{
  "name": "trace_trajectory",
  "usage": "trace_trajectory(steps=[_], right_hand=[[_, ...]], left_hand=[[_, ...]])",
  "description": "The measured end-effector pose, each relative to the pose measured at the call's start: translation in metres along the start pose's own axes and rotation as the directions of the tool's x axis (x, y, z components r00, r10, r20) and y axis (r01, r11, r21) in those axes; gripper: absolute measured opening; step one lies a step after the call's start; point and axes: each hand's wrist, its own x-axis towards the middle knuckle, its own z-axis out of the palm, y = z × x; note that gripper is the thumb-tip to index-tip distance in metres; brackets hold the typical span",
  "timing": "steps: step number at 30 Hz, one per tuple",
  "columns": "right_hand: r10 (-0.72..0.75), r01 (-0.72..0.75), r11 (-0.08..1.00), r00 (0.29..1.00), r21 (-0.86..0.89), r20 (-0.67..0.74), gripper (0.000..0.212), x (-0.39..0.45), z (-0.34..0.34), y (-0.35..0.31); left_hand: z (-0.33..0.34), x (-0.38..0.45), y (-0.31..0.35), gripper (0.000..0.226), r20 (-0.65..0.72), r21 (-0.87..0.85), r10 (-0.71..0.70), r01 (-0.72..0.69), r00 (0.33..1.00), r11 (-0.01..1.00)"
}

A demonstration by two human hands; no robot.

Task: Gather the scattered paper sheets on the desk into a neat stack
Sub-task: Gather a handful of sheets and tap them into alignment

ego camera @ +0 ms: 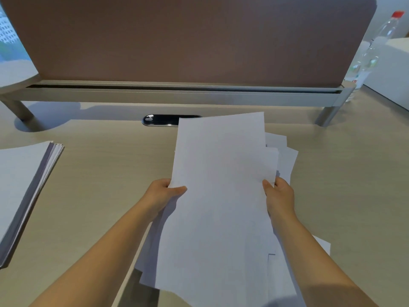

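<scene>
Hands grip uneven paper sheets over desk.

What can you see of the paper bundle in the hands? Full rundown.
The loose bundle of sheets is plain white, unprinted on top and uneven: corners fan out at the far right and near edges. It is held lengthwise away from the person, over the desk. The left hand and right hand grip its side edges, thumbs on top.
</scene>
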Motion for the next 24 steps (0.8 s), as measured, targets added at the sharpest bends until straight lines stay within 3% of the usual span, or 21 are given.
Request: trace_trajectory(steps=[3,5,8,13,17,21,24], right_hand=[[0.024,-0.027,0.996,0.999,-0.09,-0.029,0.028,0.004,-0.004,0.007],[0.064,-0.075,0.987,0.995,-0.142,-0.083,0.013,0.0,-0.009,0.008],[0.148,-0.166,0.98,0.977,-0.111,-0.154,0.041,0.006,-0.017,0.012],[0.294,-0.288,0.947,0.956,0.143,-0.021,0.009,0.008,-0.025,0.002],[0.267,-0.265,0.963,0.963,-0.045,0.047,0.042,0.007,-0.02,0.005],[0.157,-0.15,0.929,0.988,-0.337,-0.007,0.044,0.006,-0.021,0.003],[0.187,-0.16,0.924,0.981,-0.347,0.046,0.047,0.005,-0.035,0.003]], left_hand=[[-0.002,0.001,-0.009,0.019,-0.072,0.02,0.027,-0.026,0.997,0.999],[-0.003,0.002,-0.017,0.035,-0.155,0.16,0.041,-0.016,0.987,0.987],[-0.002,0.006,-0.026,0.042,-0.218,0.364,0.073,0.011,0.973,0.931],[0.005,0.01,-0.032,0.04,-0.206,0.472,0.109,0.001,0.973,0.881],[0.003,0.01,-0.034,0.041,-0.186,0.401,0.137,-0.052,0.973,0.915],[0.0,-0.001,-0.029,0.045,-0.281,0.158,0.198,-0.158,0.939,0.975],[-0.006,-0.006,-0.025,0.046,-0.321,0.098,0.204,-0.181,0.925,0.979]])
